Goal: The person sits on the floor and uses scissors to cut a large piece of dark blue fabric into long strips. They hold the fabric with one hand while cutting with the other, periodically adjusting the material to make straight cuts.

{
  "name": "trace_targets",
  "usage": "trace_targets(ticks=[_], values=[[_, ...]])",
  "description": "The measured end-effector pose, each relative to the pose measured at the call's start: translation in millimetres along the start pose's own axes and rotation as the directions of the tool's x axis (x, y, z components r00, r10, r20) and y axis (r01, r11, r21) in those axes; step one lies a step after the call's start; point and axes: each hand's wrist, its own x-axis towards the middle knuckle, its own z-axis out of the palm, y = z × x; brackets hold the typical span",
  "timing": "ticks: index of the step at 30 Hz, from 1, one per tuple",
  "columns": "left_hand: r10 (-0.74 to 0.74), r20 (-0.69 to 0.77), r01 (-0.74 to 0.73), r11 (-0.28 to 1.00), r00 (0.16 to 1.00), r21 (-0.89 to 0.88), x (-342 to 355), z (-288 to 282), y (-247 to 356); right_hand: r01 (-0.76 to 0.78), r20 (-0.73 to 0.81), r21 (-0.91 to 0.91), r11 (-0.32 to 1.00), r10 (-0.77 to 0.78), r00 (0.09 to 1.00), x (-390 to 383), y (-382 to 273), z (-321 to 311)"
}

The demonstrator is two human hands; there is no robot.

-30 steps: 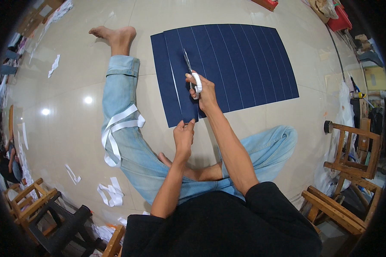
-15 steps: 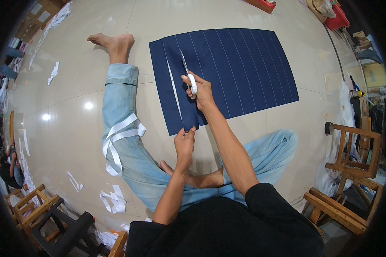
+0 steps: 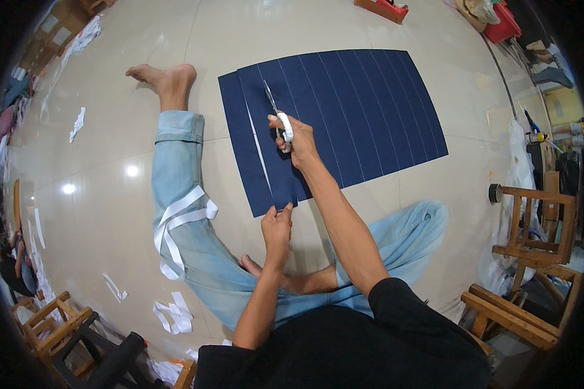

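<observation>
A navy blue cloth (image 3: 370,117) with thin pale parallel lines lies flat on the floor in front of me. My right hand (image 3: 300,142) is closed around the white handles of a pair of scissors (image 3: 285,131). Their blades point away from me, over the left part of the cloth. At the cloth's near edge my left hand (image 3: 277,227) pinches the end of a strip. Left of that, a narrow navy strip (image 3: 239,142) lies with a slim gap between it and the rest. Whether the blades are apart I cannot make out.
White ribbon (image 3: 175,223) drapes over my outstretched left leg, and more white strips (image 3: 174,314) lie on the floor at left. Wooden stools (image 3: 538,220) stand at right, others (image 3: 52,318) at lower left. A red container (image 3: 503,26) sits at far right.
The whole view has shifted a little. My right hand and the scissors have gone slightly farther along the cloth, away from me. My left hand keeps its pinch at the near edge.
</observation>
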Motion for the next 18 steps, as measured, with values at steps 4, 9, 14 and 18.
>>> trace_targets(ticks=[4,9,14,18], values=[[0.011,0.002,-0.011,1.000,1.000,-0.024,0.2,0.4,-1.9,0.010,0.004,0.001,1.000,-0.010,1.000,10.3,-4.1,5.1],[0.060,0.042,-0.058,0.997,0.997,-0.042,2.0,-2.6,-6.4,-0.003,0.008,-0.029,1.000,0.003,1.000,18.7,-1.5,6.2],[0.084,0.061,-0.081,0.995,0.995,-0.055,-0.1,-1.4,-3.1,-0.003,0.008,-0.062,0.998,0.004,1.000,24.9,4.5,2.8],[0.086,0.051,-0.083,0.995,0.995,-0.057,3.5,-2.9,-7.4,-0.008,0.002,-0.088,0.996,0.009,1.000,23.9,2.2,4.0]])
